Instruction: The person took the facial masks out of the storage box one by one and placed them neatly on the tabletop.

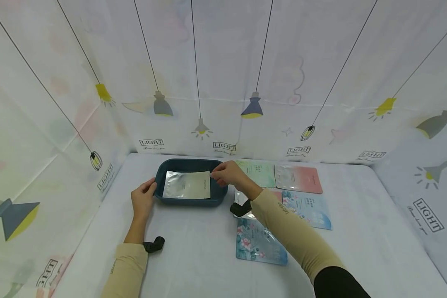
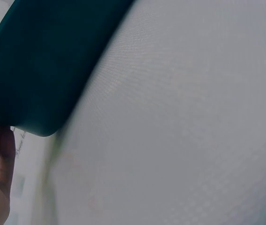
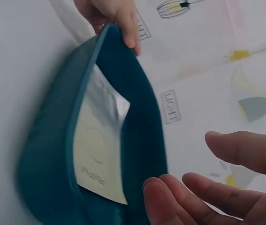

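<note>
A dark teal plastic tray (image 1: 190, 202) stands toward the back left of the table. Inside it lies a cream and silver mask sachet (image 1: 188, 185), whose lower end shows print in the right wrist view. My left hand (image 1: 143, 198) holds the tray's left end, fingers over the rim. In the left wrist view the tray's dark outer wall (image 2: 39, 61) fills the upper left, above those fingers. Over the tray's right end is my right hand (image 1: 231, 174), close to the sachet's right edge. In the right wrist view its thumb and fingers (image 3: 158, 199) are parted, with nothing between them.
Right of the tray lie several sachets: a green one (image 1: 258, 171), a red and silver one (image 1: 299, 179), a blue one (image 1: 313, 209) and a blue floral one (image 1: 258, 244). Another (image 1: 240, 197) is partly under the right forearm. A printed curtain (image 1: 223, 82) surrounds the white table (image 1: 193, 256).
</note>
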The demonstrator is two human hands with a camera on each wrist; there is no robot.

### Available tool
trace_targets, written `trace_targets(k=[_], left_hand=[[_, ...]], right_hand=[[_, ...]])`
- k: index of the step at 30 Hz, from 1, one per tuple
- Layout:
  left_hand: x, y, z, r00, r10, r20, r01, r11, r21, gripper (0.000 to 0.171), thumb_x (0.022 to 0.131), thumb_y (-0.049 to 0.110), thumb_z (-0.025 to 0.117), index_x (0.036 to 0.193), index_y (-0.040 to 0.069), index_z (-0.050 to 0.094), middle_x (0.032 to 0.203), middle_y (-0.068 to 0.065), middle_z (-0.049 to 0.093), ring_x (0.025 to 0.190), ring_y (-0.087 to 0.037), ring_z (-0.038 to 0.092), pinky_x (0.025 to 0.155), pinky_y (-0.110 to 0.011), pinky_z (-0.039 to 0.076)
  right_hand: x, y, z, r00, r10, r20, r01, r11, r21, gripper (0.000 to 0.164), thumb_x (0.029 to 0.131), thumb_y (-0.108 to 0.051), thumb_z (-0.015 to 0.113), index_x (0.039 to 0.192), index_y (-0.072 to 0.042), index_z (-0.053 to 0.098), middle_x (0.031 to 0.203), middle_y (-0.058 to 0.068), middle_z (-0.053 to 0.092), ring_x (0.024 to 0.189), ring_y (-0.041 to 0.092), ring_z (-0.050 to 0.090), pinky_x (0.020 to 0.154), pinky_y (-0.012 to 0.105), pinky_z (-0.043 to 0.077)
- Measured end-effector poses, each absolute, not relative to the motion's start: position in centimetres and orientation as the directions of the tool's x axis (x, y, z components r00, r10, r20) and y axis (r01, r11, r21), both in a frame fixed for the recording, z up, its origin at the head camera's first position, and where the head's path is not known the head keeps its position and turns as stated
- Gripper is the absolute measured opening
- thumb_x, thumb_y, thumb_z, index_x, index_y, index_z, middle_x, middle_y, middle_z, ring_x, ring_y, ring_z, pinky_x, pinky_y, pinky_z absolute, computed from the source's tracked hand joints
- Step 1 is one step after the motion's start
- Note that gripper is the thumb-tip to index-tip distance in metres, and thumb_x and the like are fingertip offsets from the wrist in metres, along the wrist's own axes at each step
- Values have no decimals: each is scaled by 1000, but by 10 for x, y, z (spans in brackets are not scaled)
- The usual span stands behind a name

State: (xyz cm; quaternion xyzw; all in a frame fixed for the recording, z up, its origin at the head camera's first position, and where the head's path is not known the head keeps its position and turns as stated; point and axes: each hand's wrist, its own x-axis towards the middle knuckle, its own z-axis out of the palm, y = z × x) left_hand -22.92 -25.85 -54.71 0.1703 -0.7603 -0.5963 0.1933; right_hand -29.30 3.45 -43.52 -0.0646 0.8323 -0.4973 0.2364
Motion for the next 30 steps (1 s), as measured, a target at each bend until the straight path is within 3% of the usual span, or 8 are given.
trace_targets(k=[6,10,15,17,22,30], left_hand=[[-229,-260,-546,-863,-496,95,-21,222,975,29,95,16,63,120,0,68,122,-19,68,87,11,58,71,-2,47],[-230,-260,-545,-867,-489,95,-20,224,974,30,95,16,63,119,0,68,121,-19,68,87,10,58,71,-2,47],[-230,-261,-546,-870,-484,93,-20,222,975,30,95,16,63,120,1,68,122,-18,68,86,11,58,71,-2,47],[-230,-260,-546,-872,-481,91,-19,220,975,30,95,16,63,120,1,68,122,-18,68,86,12,58,71,-2,47],[-230,-260,-549,-875,-476,88,-27,229,973,31,96,18,63,121,1,67,122,-18,68,87,11,58,71,-2,47],[-229,-261,-547,-868,-487,98,-22,236,972,30,95,17,63,120,1,67,123,-18,67,89,10,57,73,-1,46]], right_hand=[[-300,11,-454,-883,-330,-334,101,561,-822,32,91,-20,68,114,3,67,116,23,67,93,33,69,77,37,59],[-306,2,-465,-899,-289,-330,92,612,-786,28,89,-19,70,106,3,68,103,18,69,84,31,70,79,42,59],[-311,-9,-477,-889,-264,-375,108,674,-731,24,85,-18,74,95,3,68,81,7,64,71,24,69,74,39,60],[-312,-12,-481,-887,-235,-397,125,706,-697,28,84,-18,74,100,3,66,79,6,61,63,21,66,71,36,60],[-315,-19,-492,-881,-170,-441,181,741,-647,43,85,-16,74,118,6,59,88,13,64,63,26,68,65,37,60],[-313,-27,-492,-900,-177,-397,104,799,-593,34,87,-16,72,111,5,64,79,12,67,67,27,72,48,27,52]])
